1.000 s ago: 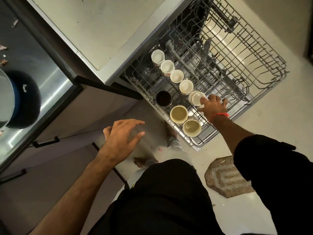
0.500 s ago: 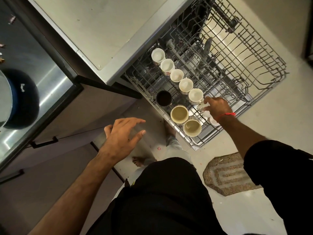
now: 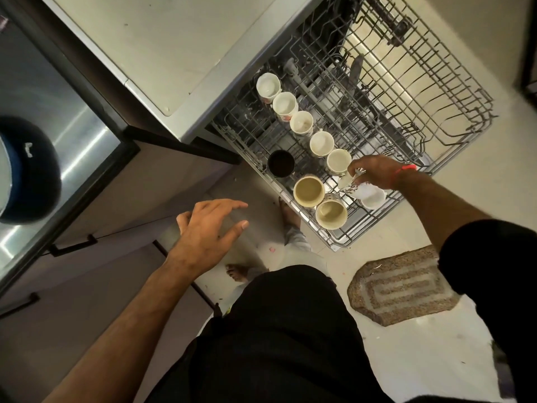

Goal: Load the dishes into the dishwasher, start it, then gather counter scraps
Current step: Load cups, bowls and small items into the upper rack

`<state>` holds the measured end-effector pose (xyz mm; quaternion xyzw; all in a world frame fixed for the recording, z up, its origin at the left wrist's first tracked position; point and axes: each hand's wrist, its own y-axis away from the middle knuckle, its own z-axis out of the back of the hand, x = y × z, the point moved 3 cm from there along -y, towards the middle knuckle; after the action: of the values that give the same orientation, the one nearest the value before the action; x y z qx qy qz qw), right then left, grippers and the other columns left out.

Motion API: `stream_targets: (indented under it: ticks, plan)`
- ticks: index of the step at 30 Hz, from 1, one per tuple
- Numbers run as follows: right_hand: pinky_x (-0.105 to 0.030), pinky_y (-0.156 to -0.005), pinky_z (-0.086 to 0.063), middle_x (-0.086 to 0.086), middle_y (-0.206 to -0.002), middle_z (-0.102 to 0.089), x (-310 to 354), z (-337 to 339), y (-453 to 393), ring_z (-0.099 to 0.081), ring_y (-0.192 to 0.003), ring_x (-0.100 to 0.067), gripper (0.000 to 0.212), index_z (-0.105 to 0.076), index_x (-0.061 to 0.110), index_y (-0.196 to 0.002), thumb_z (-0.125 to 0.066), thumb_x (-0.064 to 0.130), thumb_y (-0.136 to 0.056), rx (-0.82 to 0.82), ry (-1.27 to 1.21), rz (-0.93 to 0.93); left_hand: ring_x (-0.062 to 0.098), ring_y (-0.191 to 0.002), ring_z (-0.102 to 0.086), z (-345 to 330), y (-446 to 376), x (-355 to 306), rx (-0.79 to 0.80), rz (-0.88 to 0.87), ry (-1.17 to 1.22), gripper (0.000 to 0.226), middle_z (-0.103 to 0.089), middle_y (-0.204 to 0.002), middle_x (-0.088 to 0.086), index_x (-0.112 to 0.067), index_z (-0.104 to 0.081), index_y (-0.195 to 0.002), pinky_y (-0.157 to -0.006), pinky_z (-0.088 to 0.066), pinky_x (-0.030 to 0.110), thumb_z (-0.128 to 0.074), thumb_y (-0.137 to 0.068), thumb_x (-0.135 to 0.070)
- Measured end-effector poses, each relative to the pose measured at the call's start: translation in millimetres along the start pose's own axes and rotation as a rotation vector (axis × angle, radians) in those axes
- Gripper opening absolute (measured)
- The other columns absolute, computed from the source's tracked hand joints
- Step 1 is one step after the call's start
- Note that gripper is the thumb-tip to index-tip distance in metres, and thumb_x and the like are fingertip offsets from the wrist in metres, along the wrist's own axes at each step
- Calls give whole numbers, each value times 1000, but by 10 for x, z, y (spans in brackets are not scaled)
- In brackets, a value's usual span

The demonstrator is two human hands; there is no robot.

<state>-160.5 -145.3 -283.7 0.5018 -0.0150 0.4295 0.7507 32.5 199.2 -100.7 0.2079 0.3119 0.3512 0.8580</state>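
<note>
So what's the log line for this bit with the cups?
stage: loading cups | right hand: holding patterned cup, tilted over rack | left hand: open, empty

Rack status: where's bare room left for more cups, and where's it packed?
Free: the far right half of the rack, from the row of white cups out to the right rim. Small gap between that row and the dark cup. Crowded: the near corner, where two beige cups sit beside the patterned cup held by the right hand.
</note>
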Motion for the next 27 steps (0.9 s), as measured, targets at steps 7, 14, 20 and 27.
stream_targets:
  ticks: [7, 14, 20, 27]
  plan:
    - [-26, -66, -37, -3, -98, -62, 34, 132, -105, -58, -88, -21, 13, -61, 24, -97, -70, 24, -88, 57, 49, 29, 7, -136, -31, 15, -17, 17, -12, -23, -11, 35, -48, -138, -25, -49, -51, -131, -102, -16, 38, -52, -96, -53]
    - [-33, -84, -51, -4, -109, -49, -216, -141, 357, -55, -89, -19, 18, -62, 21, -95, -74, 26, -84, -195, -5, 124, 10, -137, -34, 30, 59, 123, -41, 21, 13, 35, -50, -138, -24, -48, -53, -130, -102, -18, 39, -53, -96, -53]
    - [-26, -96, -37, -11, -125, -45, -228, -485, 435, -48, -106, -21, 21, -66, 12, -94, -78, 21, -81, -354, -165, -106, 9, -137, -33, -51, 36, 59, -5, 7, 20, 34, -49, -139, -24, -49, -52, -130, -103, -17, 39, -53, -96, -52]
    - [-46, -106, -41, -17, -129, -47, -174, -746, 304, -44, -123, -38, 29, -69, 10, -99, -79, 27, -79, -429, -91, -251, 8, -137, -33, -71, -29, -34, -10, -29, 15, 34, -49, -139, -24, -50, -51, -130, -103, -18, 38, -53, -96, -52]
